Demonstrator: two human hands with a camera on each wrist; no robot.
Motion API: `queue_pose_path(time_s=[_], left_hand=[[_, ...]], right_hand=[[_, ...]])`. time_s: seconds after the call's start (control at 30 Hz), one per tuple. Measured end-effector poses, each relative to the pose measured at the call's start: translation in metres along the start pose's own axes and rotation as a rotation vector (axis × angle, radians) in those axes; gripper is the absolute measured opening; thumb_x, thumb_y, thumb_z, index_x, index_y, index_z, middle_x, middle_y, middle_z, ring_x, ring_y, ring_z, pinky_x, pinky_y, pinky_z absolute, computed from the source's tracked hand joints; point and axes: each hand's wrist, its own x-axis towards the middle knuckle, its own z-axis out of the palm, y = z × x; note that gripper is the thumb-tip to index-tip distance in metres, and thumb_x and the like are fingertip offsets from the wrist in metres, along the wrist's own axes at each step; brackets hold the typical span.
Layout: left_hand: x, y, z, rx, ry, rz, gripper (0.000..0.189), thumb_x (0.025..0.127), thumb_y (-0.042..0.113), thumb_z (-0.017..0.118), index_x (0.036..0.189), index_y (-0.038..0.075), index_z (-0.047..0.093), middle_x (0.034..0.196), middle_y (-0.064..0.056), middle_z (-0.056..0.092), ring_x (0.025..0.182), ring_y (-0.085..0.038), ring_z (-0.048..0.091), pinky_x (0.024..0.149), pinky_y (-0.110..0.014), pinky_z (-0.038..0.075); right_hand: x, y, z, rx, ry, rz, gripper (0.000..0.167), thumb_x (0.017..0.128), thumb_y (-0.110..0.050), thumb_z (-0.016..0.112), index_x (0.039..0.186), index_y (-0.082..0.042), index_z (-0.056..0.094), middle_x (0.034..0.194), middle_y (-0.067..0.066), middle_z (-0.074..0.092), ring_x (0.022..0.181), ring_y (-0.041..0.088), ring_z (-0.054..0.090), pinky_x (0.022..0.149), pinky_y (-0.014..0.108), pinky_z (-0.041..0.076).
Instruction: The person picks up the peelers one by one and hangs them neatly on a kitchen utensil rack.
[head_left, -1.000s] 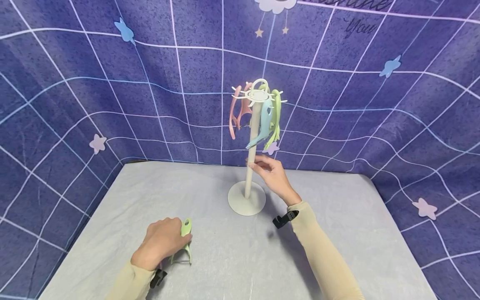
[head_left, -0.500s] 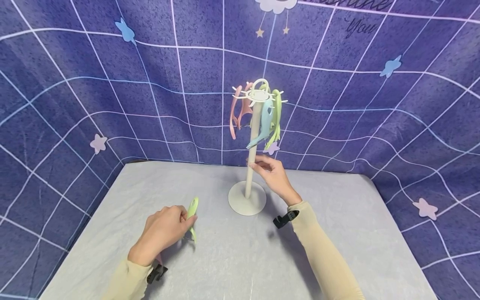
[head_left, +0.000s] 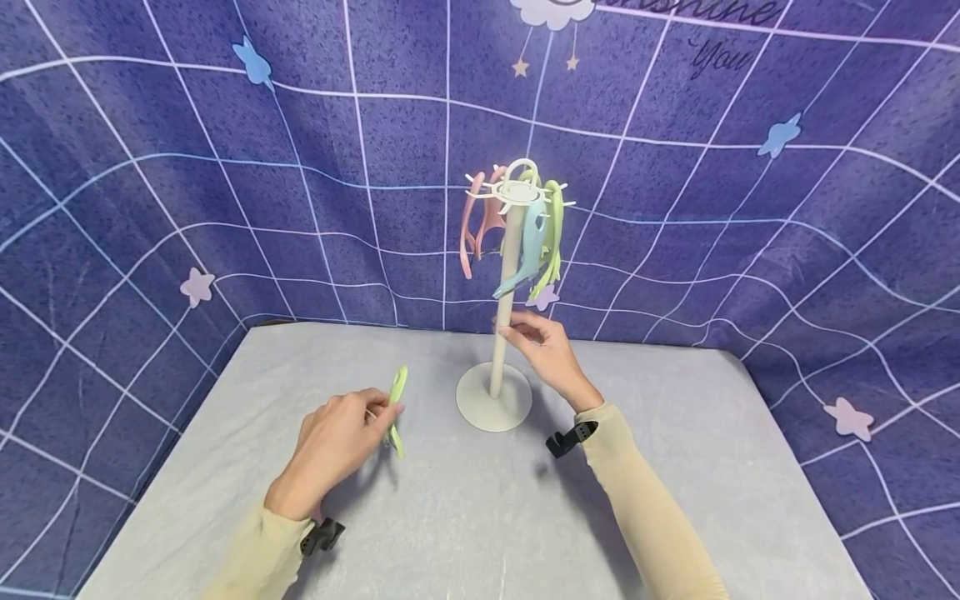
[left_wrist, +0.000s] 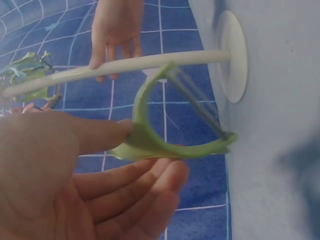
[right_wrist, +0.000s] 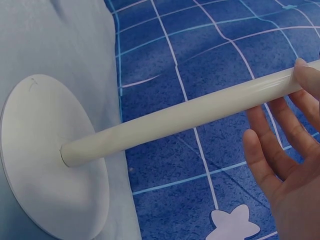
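A light-green Y-shaped vegetable peeler (head_left: pixel 399 383) is pinched between the thumb and fingers of my left hand (head_left: pixel 333 446), raised over the left part of the table. In the left wrist view the forked head of the peeler (left_wrist: pixel 192 151) points right, and a thin metal blade spans it. My right hand (head_left: pixel 551 354) holds the pole of a cream-coloured stand (head_left: pixel 498 367) with thumb and fingertips, below its hooks. Pink peelers (head_left: pixel 468 229), a blue peeler (head_left: pixel 532 237) and green peelers (head_left: pixel 555 237) hang from the hook ring (head_left: pixel 517 193) at the top.
The stand's round base (head_left: pixel 480 408) sits on a pale grey cloth-covered table (head_left: pixel 450 525). A blue-purple curtain (head_left: pixel 360 208) with grid lines, stars and a cloud closes in the back and both sides. A black strap device (head_left: pixel 572 437) is on the right wrist.
My left hand has lifted the green peeler from near the front left and carried it forward and slightly right, tipping it more upright. The right hand stays on the pole.
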Motion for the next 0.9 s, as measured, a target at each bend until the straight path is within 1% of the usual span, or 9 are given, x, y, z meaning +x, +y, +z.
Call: queue_pose_path(time_s=[0.17, 0.3, 0.4, 0.57, 0.7, 0.8, 0.9], left_hand=[[0.004, 0.006, -0.004, -0.053, 0.102, 0.044, 0.031, 0.106, 0.043, 0.068, 0.122, 0.020, 0.080, 0.098, 0.010, 0.079, 0.090, -0.019, 0.076, 0.068, -0.047, 0.059], [0.010, 0.013, -0.010, -0.118, 0.176, 0.056, 0.030, 0.106, 0.045, 0.068, 0.123, 0.023, 0.079, 0.100, 0.009, 0.079, 0.085, -0.017, 0.076, 0.070, -0.047, 0.060], [0.015, 0.019, -0.012, -0.160, 0.219, 0.069, 0.030, 0.106, 0.047, 0.067, 0.122, 0.026, 0.079, 0.101, 0.009, 0.078, 0.083, -0.015, 0.075, 0.071, -0.045, 0.060], [0.024, 0.025, -0.014, -0.221, 0.256, 0.094, 0.030, 0.106, 0.048, 0.068, 0.123, 0.025, 0.079, 0.102, 0.008, 0.078, 0.089, -0.014, 0.075, 0.075, -0.041, 0.061], [0.029, 0.030, -0.017, -0.253, 0.280, 0.106, 0.031, 0.106, 0.047, 0.068, 0.123, 0.023, 0.078, 0.103, 0.006, 0.078, 0.092, -0.015, 0.075, 0.075, -0.038, 0.061], [0.033, 0.034, -0.022, -0.265, 0.311, 0.130, 0.031, 0.106, 0.044, 0.069, 0.123, 0.020, 0.079, 0.103, 0.004, 0.078, 0.092, -0.015, 0.076, 0.075, -0.037, 0.061], [0.038, 0.041, -0.030, -0.271, 0.349, 0.159, 0.032, 0.105, 0.043, 0.070, 0.121, 0.017, 0.079, 0.102, 0.004, 0.078, 0.092, -0.015, 0.076, 0.073, -0.035, 0.062]], right_hand=[[0.000, 0.000, -0.001, -0.005, 0.001, -0.007, 0.025, 0.104, -0.013, 0.072, 0.127, -0.004, 0.077, 0.115, 0.011, 0.079, 0.100, 0.016, 0.075, 0.099, 0.036, 0.058], [0.000, 0.000, -0.001, -0.010, 0.004, -0.009, 0.024, 0.104, -0.013, 0.072, 0.127, -0.007, 0.078, 0.115, 0.010, 0.080, 0.101, 0.016, 0.075, 0.099, 0.036, 0.059], [0.000, 0.000, -0.001, -0.007, 0.009, -0.013, 0.024, 0.104, -0.012, 0.072, 0.127, -0.007, 0.078, 0.114, 0.011, 0.080, 0.100, 0.015, 0.075, 0.099, 0.035, 0.059], [0.000, 0.000, -0.001, -0.002, 0.009, -0.015, 0.024, 0.104, -0.011, 0.072, 0.127, -0.006, 0.078, 0.115, 0.011, 0.079, 0.100, 0.014, 0.075, 0.098, 0.034, 0.059], [0.000, -0.001, -0.001, -0.009, 0.003, -0.010, 0.024, 0.104, -0.012, 0.072, 0.127, -0.007, 0.078, 0.116, 0.010, 0.079, 0.100, 0.015, 0.075, 0.099, 0.035, 0.059], [0.000, -0.001, 0.000, -0.013, 0.004, -0.008, 0.024, 0.104, -0.013, 0.072, 0.126, -0.007, 0.078, 0.115, 0.010, 0.080, 0.100, 0.016, 0.075, 0.100, 0.036, 0.059], [0.000, 0.000, 0.000, -0.014, 0.004, -0.006, 0.023, 0.104, -0.012, 0.073, 0.126, -0.007, 0.078, 0.115, 0.010, 0.080, 0.101, 0.016, 0.075, 0.100, 0.036, 0.059]])
